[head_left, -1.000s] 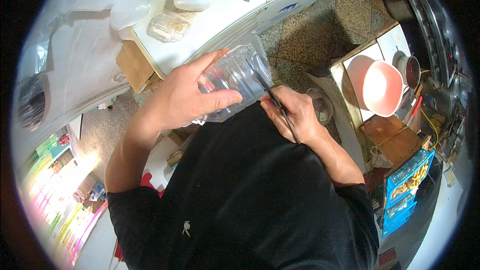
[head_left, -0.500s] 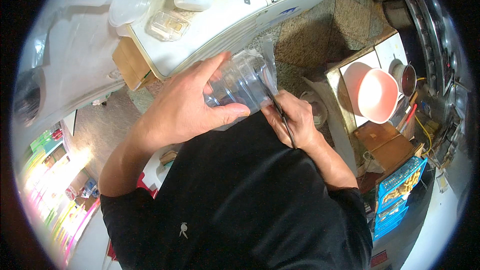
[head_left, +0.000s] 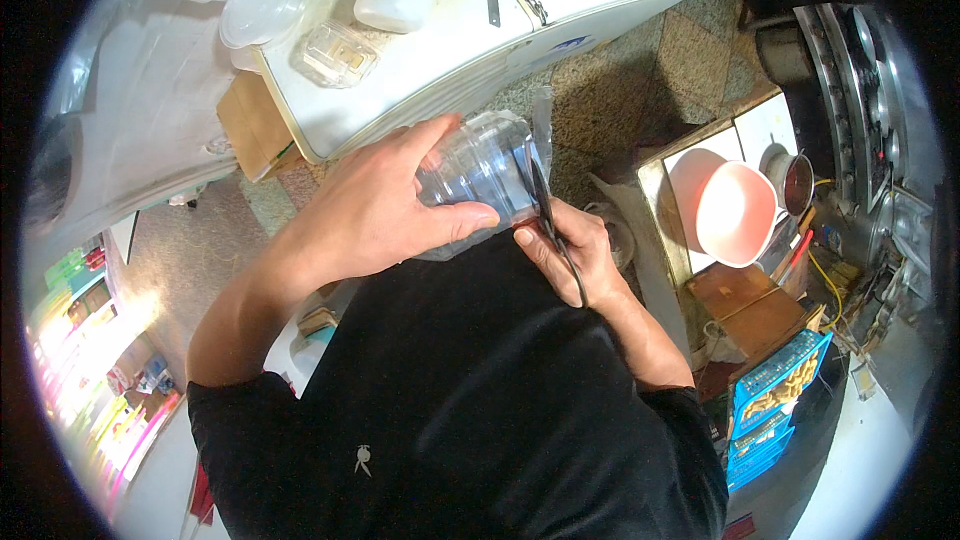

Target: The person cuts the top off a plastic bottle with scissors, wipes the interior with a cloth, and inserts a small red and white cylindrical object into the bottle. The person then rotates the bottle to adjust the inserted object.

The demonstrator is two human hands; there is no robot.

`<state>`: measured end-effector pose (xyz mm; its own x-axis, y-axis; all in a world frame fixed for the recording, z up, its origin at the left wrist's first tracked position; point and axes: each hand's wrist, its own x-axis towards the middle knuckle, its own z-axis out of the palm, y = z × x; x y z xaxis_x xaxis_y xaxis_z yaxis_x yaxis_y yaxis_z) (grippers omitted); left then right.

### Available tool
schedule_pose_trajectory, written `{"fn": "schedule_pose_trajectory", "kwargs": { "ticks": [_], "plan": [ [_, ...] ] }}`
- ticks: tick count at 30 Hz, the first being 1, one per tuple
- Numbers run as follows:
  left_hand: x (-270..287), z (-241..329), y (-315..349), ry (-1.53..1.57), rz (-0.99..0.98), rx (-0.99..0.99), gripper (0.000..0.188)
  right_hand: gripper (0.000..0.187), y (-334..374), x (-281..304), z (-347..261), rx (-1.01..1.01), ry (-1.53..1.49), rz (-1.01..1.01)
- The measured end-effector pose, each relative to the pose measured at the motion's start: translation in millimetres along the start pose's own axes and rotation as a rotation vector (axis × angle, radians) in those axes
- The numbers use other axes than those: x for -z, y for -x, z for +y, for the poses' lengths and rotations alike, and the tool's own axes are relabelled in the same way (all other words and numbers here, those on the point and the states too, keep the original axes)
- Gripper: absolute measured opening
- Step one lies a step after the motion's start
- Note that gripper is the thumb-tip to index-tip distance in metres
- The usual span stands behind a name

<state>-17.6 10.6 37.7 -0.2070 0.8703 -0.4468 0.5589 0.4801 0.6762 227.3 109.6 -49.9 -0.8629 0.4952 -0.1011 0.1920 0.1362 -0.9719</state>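
My left hand (head_left: 375,200) is wrapped round a clear ribbed plastic container (head_left: 470,175), which looks like part of a cut bottle, lying on its side in front of my chest. A strip of clear plastic (head_left: 543,120) sticks up from its right end. In my right hand (head_left: 585,250) is a pair of dark scissors (head_left: 546,210), blades pointing away from me along the container's right edge. The blades look slightly parted. My right fingers lie partly hidden behind the scissors and the plastic.
A white worktop (head_left: 440,60) ahead holds a white jug (head_left: 395,10), a clear plastic box (head_left: 335,55) and round lids (head_left: 262,8). At right, a pink bowl (head_left: 737,212) stands on a low stand near a metal pot (head_left: 795,185). Blue baskets (head_left: 780,390) are below it.
The scissor blades now show farther up along the container's edge. My whole view has shifted slightly, moving the worktop and the bowl lower in the picture. Both hands keep their holds.
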Motion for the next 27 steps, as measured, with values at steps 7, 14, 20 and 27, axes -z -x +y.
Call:
{"fn": "schedule_pose_trajectory", "kwargs": {
  "ticks": [7, 14, 20, 27],
  "plan": [
    [-2, 5, 5, -0.13, 0.053, -0.09, 0.098, 0.016, 0, -2, 14, 0.173, 0.147, 0.087],
    [-6, 0, 7, -0.027, 0.064, -0.139, 0.097, 0.017, -1, -4, 12, 0.243, 0.136, 0.135],
    [5, 5, -1, 0.121, -0.097, 0.075, 0.084, 0.023, 0, 4, 6, 0.102, 0.042, -0.01],
    [6, -13, -20, 0.187, -0.166, 0.07, 0.07, 0.029, 1, 4, 5, -0.144, -0.165, -0.091]
  ]
}}
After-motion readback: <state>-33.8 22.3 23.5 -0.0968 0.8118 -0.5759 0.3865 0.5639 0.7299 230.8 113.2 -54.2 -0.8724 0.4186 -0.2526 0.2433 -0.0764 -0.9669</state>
